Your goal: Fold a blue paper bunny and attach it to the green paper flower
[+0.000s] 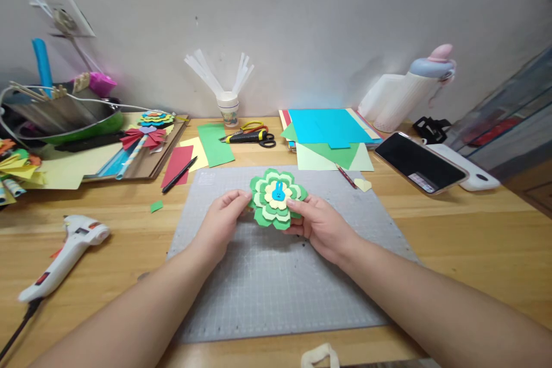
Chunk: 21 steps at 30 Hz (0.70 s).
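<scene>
A layered paper flower (276, 198) in green and pale yellow, with a small blue rabbit shape at its centre, is held up over the grey cutting mat (276, 287). My left hand (222, 221) pinches its left edge with the fingers closed. My right hand (321, 227) grips its right edge, thumb on the front petals. Both forearms reach in from the bottom of the view.
A white glue gun (64, 253) lies at the left. Red paper with a black pen (179, 175), green sheets, scissors and a cutter (252, 137), a cup of white strips (227, 106), a coloured paper stack (328, 129), a phone (420, 162) and a water bottle (405, 98) stand behind the mat.
</scene>
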### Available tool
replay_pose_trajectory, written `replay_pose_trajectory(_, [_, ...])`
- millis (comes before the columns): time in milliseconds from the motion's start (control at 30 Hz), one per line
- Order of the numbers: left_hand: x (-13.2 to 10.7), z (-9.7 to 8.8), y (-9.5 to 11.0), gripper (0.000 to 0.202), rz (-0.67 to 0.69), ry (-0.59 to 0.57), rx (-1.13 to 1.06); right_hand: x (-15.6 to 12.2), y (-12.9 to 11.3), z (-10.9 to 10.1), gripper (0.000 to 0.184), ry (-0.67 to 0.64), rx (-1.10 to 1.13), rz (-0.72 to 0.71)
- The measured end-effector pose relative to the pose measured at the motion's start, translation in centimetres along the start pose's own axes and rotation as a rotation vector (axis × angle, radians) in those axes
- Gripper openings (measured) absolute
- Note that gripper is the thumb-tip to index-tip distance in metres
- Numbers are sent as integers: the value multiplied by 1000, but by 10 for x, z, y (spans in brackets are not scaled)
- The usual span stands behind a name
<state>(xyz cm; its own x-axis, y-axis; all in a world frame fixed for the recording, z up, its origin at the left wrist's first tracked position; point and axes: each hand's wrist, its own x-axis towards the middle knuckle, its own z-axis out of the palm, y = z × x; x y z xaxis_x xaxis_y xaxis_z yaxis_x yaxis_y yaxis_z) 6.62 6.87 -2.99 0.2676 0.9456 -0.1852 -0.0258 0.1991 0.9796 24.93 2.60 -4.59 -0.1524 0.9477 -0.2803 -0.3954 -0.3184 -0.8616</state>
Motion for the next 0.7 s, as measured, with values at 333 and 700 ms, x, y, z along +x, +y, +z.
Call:
replay_pose_trajectory(333, [-3,5,0,31,-32,-84,23,-5,0,4,30,-53,-23,-59])
replay_pose_trajectory(700, [6,-9,-5,17,225,305,184,-3,0,1,27,-18,41,24])
